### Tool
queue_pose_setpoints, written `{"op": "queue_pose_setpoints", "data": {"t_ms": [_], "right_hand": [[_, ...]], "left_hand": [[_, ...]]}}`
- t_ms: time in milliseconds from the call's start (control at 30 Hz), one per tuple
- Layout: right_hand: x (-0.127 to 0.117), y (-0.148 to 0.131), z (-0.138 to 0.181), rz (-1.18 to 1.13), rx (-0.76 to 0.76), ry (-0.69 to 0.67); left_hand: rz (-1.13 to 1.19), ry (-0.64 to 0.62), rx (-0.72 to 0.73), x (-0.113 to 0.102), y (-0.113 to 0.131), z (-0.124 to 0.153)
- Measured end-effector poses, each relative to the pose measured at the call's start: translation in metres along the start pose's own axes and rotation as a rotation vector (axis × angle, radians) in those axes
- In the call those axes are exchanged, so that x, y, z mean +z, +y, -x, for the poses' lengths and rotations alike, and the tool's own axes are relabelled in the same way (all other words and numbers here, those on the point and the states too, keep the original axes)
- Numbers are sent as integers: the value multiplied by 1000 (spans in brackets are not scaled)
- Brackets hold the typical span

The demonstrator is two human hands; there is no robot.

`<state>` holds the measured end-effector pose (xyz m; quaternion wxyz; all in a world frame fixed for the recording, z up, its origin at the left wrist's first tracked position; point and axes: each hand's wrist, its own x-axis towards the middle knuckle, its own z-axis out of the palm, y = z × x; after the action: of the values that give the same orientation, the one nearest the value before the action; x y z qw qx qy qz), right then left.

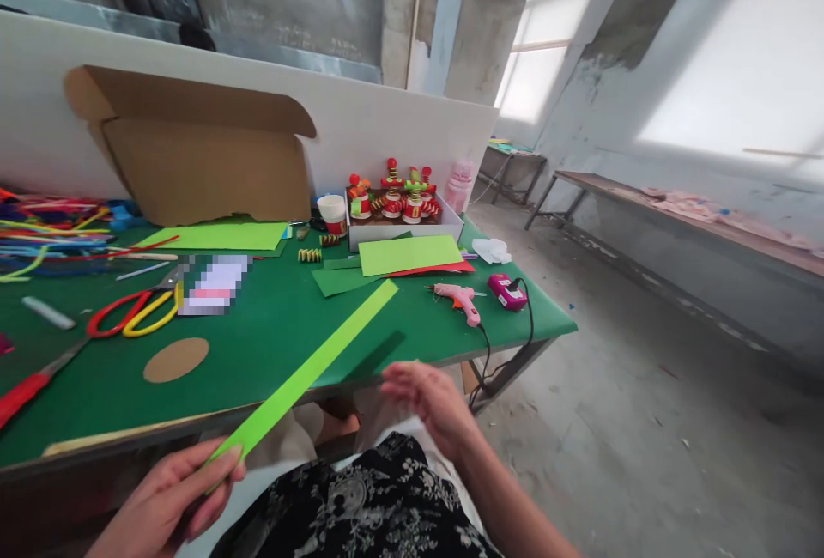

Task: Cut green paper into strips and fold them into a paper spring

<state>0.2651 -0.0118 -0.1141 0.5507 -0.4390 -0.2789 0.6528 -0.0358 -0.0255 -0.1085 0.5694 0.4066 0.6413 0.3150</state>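
Note:
A long bright-green paper strip (315,360) is pinched at its lower end between the thumb and fingers of my left hand (193,485). The strip slants up and right over the table's front edge, its far end free. My right hand (428,399) is apart from it, just off the edge, with its fingers stretched out and holding nothing. Beyond the strip's far end lie green and red paper sheets (408,255). A pink glue gun (460,302) rests to their right. Scissors with red and yellow handles (138,311) and a brown cardboard oval (176,360) lie to the left.
At the back of the green table (257,360) stand an open cardboard box (212,163), a paper cup (333,215) and a white box (405,233) holding several red-and-green figures. Pipe cleaners (51,236) pile up at left. A magenta device (507,292) with a black cord sits near the right edge.

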Motion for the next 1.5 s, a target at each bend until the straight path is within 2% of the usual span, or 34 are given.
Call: {"op": "queue_pose_setpoints", "data": {"t_ms": [33, 100, 167, 233, 333, 400, 533, 633, 700, 800, 1033, 1233, 1500], "right_hand": [[12, 10, 4, 31, 103, -130], [33, 27, 8, 38, 187, -315], [47, 36, 7, 35, 202, -365], [53, 37, 2, 57, 193, -321], [56, 33, -4, 79, 126, -215], [59, 33, -6, 76, 54, -172], [65, 42, -2, 140, -19, -184], [63, 47, 2, 179, -3, -198], [58, 48, 3, 206, 2, -200], [50, 48, 3, 235, 12, -219], [42, 50, 2, 220, 10, -246], [43, 51, 3, 124, 27, -190], [42, 53, 3, 51, 17, -116]], "left_hand": [[19, -69, -1, 7, 8, 3], [8, -175, -15, 21, 20, 6], [-44, -269, -11, 29, 27, 5], [-42, -285, 35, 30, 29, 0], [143, -204, 153, 29, 28, -10], [244, -211, 199, 36, 26, -16], [219, -365, 176, 75, 26, -19], [247, -310, 154, 102, 27, -19], [255, -257, 154, 110, 27, -19], [252, -187, 184, 108, 26, -19], [292, -12, 232, 85, 13, -23], [222, -18, 286, 65, 4, -22], [106, -40, 326, 59, 5, -24]]}}
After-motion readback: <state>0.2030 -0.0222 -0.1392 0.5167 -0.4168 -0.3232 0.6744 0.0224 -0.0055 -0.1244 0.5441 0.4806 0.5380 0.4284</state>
